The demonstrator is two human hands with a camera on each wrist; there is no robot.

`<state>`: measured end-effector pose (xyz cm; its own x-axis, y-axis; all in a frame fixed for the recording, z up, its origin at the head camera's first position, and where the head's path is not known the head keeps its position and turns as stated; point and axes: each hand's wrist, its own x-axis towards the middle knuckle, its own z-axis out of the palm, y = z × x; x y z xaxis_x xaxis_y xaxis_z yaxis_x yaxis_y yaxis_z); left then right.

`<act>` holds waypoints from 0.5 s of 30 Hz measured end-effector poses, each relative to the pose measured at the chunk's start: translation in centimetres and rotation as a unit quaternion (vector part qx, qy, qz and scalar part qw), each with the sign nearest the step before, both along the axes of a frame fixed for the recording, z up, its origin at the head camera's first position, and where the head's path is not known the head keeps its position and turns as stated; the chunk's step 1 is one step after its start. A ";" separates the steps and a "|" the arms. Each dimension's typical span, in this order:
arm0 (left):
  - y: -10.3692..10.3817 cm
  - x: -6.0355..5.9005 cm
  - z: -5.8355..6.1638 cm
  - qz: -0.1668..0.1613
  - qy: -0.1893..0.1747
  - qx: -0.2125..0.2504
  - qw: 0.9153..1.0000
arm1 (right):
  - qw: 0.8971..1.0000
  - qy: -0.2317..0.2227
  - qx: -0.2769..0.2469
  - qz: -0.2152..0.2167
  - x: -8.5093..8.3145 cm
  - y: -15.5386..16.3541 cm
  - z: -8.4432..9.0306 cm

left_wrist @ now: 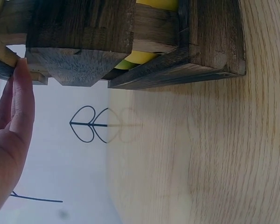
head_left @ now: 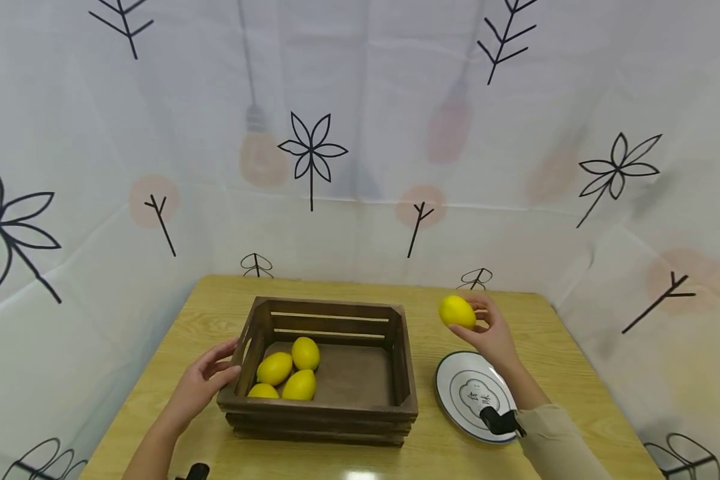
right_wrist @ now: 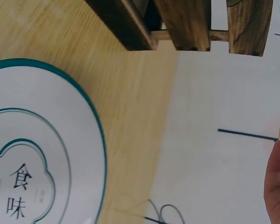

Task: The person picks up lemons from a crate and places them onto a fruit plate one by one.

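Right hand pinches a yellow oval lemon in its fingertips, up in the air right of the dark slatted wooden crate, above the far edge of the white teal-rimmed plate. Left hand, fingers straight, rests on crate's left wall. Four lemons sit inside the crate. Risk: fingertip-only hold, smooth lemon could slip, hit plate, roll off the light wood table

Crate mid-table, four lemons inside at left, plate right of crate
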<state>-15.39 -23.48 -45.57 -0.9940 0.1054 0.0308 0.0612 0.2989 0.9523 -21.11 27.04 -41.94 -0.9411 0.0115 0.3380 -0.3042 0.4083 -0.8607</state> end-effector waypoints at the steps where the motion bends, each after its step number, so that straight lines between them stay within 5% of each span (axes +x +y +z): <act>1: 0.0 0.0 0.0 -0.001 0.000 0.001 1.000 | 1.000 -0.002 0.003 -0.004 0.0 0.1 -0.2; 15: 0.1 0.1 -0.7 0.000 0.013 -0.002 1.000 | 0.997 -0.047 0.042 -0.042 0.1 1.8 -2.9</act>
<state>-15.29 -23.39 -46.24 -0.9928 0.1052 0.0570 0.0866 0.3031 0.9490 -20.97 28.80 -44.81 -0.9656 0.0674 0.2510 -0.1850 0.5001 -0.8460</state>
